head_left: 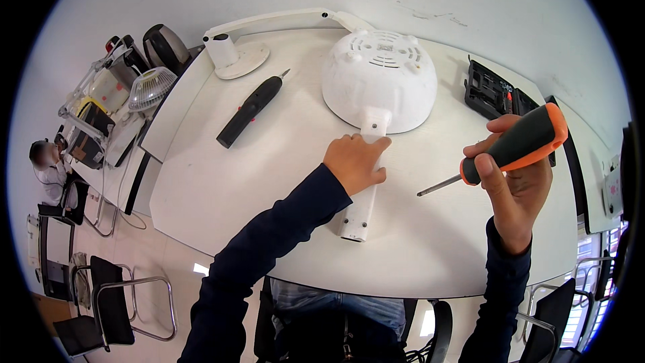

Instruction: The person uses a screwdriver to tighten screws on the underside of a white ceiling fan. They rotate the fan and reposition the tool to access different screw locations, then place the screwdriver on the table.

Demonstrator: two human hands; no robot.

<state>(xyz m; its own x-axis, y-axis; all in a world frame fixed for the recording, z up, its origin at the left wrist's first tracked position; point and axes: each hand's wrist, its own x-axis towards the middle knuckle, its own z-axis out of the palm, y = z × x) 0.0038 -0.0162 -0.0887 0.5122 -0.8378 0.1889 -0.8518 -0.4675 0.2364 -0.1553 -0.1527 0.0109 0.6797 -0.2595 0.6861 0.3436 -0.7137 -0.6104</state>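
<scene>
An upside-down white dome-shaped appliance body lies on the white table, its vent slots and small feet facing up. Its straight handle points toward me, with screw holes near its end and a screw where it joins the dome. My left hand is closed over the handle just below that joint. At the right, my right hand grips a black and orange screwdriver above the table. The screwdriver's tip points left and slightly down, apart from the handle.
A black cordless electric screwdriver lies left of the dome. Behind it stands a white jointed arm with a round base. An opened black tool case sits at the right. Farther left are a small fan, a kettle, chairs and a seated person.
</scene>
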